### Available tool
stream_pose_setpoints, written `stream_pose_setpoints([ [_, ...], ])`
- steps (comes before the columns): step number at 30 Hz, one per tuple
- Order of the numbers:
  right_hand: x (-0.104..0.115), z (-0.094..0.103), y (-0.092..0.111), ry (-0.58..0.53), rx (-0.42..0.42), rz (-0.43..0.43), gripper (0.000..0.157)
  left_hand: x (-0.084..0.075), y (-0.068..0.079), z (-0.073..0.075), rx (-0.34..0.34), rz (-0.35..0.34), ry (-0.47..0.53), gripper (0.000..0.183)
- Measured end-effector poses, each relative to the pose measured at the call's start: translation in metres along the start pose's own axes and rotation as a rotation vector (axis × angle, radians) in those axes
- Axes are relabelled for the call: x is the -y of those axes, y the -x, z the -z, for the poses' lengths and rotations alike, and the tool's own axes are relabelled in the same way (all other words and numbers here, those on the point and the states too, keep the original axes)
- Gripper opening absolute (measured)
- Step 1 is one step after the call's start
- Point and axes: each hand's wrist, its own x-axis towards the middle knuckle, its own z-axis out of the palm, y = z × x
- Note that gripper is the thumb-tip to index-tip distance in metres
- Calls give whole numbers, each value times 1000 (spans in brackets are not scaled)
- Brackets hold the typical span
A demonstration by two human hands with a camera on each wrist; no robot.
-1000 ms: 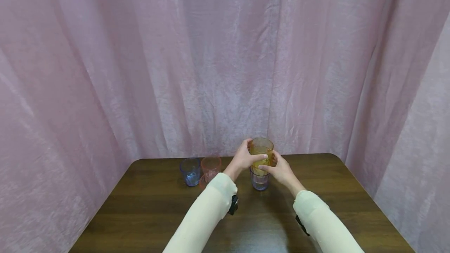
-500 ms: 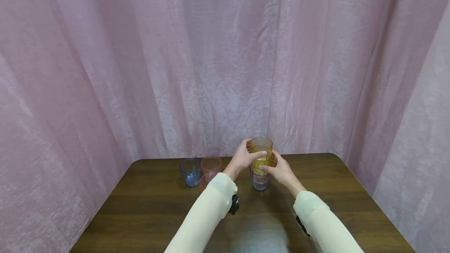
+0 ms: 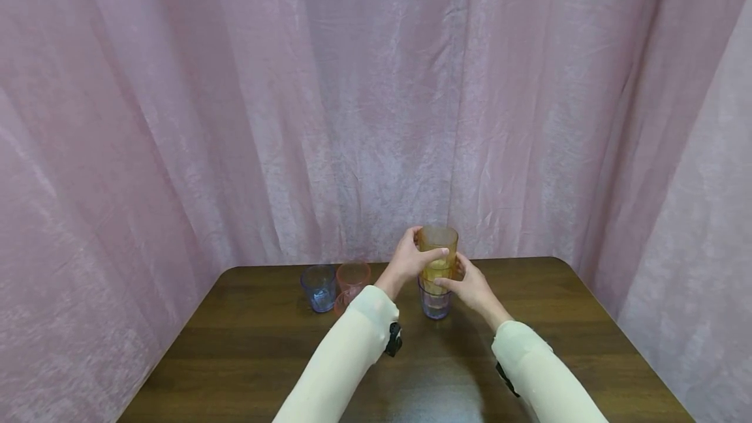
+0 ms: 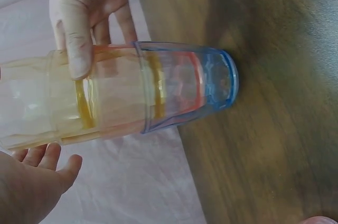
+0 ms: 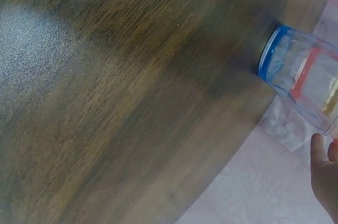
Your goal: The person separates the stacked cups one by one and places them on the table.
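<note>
Cup stack point(image 3: 435, 271) standing upright, held from both sides

See-through nested cups form it, a little right of the middle of the tabletop point(image 3: 258, 344) and towards the far edge. Lowest is the bottom blue cup point(image 4: 219, 78), with a red band point(image 4: 198, 81) and a yellow band point(image 4: 158, 84) showing through its wall. Above its rim rise two yellow cups point(image 4: 119, 97), one set inside the other.

The left hand point(image 3: 409, 262) grips the upper yellow part, thumb across the near side and fingers bent round the far side. Lower down, just above the blue rim, the right hand point(image 3: 472, 284) holds the yellow wall, its thumb in front and its fingers curved behind. Both hands are spread only as wide as the cups.

Well to the left stand another blue cup point(image 3: 320, 292) and, just beside it, a red cup point(image 3: 354, 271). A second reddish rim point(image 3: 341, 303) shows in front, partly hidden by the left sleeve point(image 3: 352, 351); whether it is a separate cup, I cannot tell. Pink curtain point(image 3: 376, 116) hangs behind.
</note>
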Motion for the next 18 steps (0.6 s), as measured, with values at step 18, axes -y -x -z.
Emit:
stream_pose_setpoints([
  [18,0,1,0,-30,12,-10,86,-35,-2,29,-2,-40,63,94],
])
